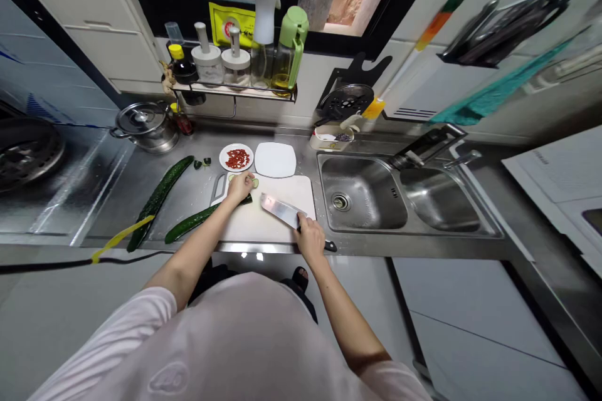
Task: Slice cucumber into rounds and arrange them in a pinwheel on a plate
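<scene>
A: What carries the scene in this kitchen?

B: A steel surface [115, 200], with a double-basin sink [371, 194] set into it toward the right end.

A: And beside the sink?

B: A white cutting board [263, 225] lies along the surface's near edge, just left of the basins.

A: Where are the cucumbers?

B: A whole cucumber [160, 197] slants across the steel left of the board, its lower end at the surface's near edge. A cut cucumber [190, 224] crosses the board's left edge, partly hidden by the left forearm.

A: The knife?

B: The knife [282, 211] angles over the board, its handle reaching past the near right corner.

A: Beyond the board?

B: A square white dish [275, 160] sits at its far edge; a round plate [222, 156] of chopped red pieces [237, 158] stands near its far left corner.

A: And the hands?

B: The right hand [310, 238] is wrapped around the knife's handle. The left hand [241, 187] bends over cucumber slices [255, 183] near the board's far left corner, fingers gathered; whether they pinch one cannot be told.

A: Smallest of all?

B: Two dark green stubs [197, 165] on the surface, left of the round plate.
</scene>
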Available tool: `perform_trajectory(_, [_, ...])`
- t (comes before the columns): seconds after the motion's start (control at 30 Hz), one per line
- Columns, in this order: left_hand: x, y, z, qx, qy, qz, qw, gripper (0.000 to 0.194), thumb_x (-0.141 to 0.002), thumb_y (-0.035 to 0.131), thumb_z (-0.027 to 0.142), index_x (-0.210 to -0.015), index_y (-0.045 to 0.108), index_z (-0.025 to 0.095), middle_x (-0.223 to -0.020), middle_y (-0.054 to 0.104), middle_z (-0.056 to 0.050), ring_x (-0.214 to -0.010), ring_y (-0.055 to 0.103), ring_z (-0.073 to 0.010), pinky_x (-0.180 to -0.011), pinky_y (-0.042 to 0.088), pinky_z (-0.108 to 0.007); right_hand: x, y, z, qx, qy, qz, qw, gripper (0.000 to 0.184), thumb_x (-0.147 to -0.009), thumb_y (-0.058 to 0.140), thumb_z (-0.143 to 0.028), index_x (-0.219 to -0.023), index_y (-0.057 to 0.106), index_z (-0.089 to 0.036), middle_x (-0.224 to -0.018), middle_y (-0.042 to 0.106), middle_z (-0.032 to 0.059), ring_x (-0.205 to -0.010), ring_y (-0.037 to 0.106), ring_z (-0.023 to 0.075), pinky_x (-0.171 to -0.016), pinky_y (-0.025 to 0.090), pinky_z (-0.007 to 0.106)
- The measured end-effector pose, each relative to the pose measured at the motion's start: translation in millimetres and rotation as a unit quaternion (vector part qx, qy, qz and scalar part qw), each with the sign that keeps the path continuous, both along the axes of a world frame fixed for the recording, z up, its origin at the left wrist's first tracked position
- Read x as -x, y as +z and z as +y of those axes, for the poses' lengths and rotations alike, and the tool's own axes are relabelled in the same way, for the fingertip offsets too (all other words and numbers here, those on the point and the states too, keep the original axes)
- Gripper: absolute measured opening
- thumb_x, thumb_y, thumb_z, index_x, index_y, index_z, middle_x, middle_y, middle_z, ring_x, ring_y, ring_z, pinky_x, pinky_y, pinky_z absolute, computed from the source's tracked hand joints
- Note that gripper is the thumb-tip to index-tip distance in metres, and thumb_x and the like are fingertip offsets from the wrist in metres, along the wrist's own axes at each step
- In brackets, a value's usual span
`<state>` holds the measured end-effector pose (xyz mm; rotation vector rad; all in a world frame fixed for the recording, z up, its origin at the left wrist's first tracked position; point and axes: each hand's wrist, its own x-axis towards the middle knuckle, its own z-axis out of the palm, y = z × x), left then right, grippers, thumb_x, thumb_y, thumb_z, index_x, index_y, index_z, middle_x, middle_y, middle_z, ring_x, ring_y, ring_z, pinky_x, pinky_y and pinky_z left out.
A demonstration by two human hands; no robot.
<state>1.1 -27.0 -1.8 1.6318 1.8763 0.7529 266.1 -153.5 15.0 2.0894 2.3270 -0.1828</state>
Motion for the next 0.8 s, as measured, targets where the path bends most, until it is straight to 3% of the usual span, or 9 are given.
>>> perform_trajectory(0.23, [-4.2,-4.5,18.6,0.045,-0.019,0.094,0.994,0.023,-0.077,0.058,0.017,-0.098,0.065,0.024,-0.083,0.069,0.001,-0.077,0.059,-0.0153,-0.072,0.041,-0.025,4.3,-2.5,-1.4,-0.007,-0.011,0.024,1.000,0.048,-0.086,0.060,-0.028,-0.131,0.050,-0.019,-0.103,0.064,0.0081,-0.097,0.053,0.0223,-0.085,0.034,0.029])
perform_trajectory(0.63, [-3.0,-5.4,23.2,0.023,-0.058,0.189,0.980,0.027,-0.080,0.053,0.016,-0.103,0.065,0.024,-0.092,0.069,-0.004,-0.090,0.061,-0.0213,-0.081,0.041,-0.030,2.0,-3.9,-3.0,0.006,-0.028,0.035,0.999,0.045,-0.086,0.058,-0.028,-0.129,0.051,-0.020,-0.104,0.064,0.0079,-0.097,0.054,0.0223,-0.084,0.034,0.029])
perform_trajectory(0.8, [-3.4,-5.5,20.5,0.003,-0.065,0.227,0.972,0.022,-0.083,0.053,0.025,-0.099,0.068,0.023,-0.102,0.068,-0.008,-0.099,0.058,-0.0238,-0.083,0.041,-0.033,3.0,-4.8,-2.3,0.009,-0.025,0.039,0.999,0.045,-0.086,0.059,-0.028,-0.129,0.051,-0.020,-0.104,0.064,0.0080,-0.098,0.054,0.0217,-0.087,0.034,0.029])
